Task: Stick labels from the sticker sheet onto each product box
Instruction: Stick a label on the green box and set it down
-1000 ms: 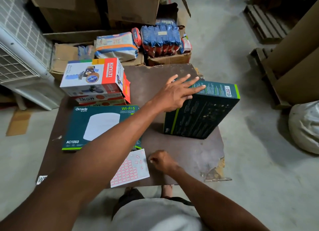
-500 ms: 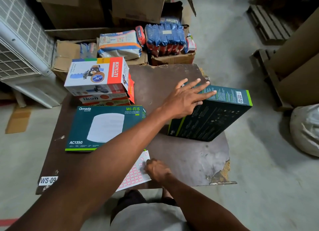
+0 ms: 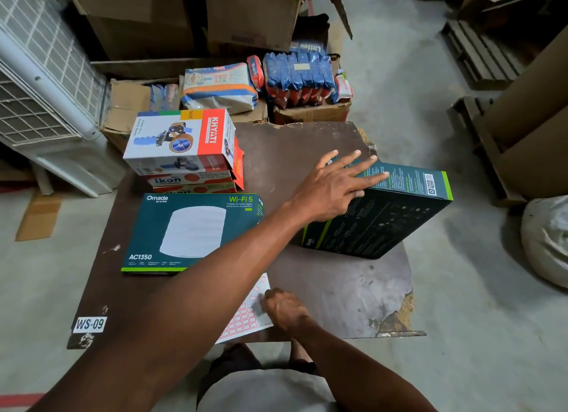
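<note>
The left hand (image 3: 332, 190) lies flat, fingers spread, on the tilted dark Omada box (image 3: 384, 214) near the bench's (image 3: 338, 282) right edge. The right hand (image 3: 282, 311) pinches at a label on the sticker sheet (image 3: 246, 316) at the near edge. The labels are probably thin, limp and tacky; lift one by a corner.

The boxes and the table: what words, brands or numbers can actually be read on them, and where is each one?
"Omada", "Wi-Fi 5", "AC1350": flat teal box.
"KHYATI", "5632": white and red box on top of the stack.
"ikon": red box beneath it.
"WS-09": tag on the table corner.
Fine print on the dark box under the left hand, the sticker sheet and the floor packets: unreadable.
</note>
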A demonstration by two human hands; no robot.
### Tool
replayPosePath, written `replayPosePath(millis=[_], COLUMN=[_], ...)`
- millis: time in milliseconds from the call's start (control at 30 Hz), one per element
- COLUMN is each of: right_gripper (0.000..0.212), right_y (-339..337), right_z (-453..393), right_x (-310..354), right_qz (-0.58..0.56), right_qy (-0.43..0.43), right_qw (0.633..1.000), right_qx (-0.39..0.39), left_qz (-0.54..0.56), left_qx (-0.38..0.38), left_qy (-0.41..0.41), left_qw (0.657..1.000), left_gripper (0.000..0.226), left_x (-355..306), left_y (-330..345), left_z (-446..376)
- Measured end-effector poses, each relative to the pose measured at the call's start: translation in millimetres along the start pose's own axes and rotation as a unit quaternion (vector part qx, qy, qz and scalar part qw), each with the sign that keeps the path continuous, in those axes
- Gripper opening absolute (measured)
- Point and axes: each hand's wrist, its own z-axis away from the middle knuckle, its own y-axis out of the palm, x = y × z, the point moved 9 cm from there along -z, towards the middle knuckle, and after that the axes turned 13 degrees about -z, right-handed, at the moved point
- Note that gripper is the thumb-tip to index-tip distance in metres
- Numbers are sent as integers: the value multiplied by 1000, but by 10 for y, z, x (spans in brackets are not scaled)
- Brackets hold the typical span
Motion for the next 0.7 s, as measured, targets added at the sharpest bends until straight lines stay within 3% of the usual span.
replayPosePath(millis=[533, 700], right_gripper=[35, 44], right_y=[-25, -27], right_z=[-23, -53], right_x=[-76, -48], right_qz=[-20, 12], right_qy=[10, 17], right_qw=[1000, 1000], right_qx=[-11, 9], left_qz=[-9, -9], left_qx=[0, 1], left_qy=[-2, -3], left_qw=[1000, 1000], left_gripper=[55, 55], left_x=[47, 61], left_y=[30, 33], left_z=[-60, -71])
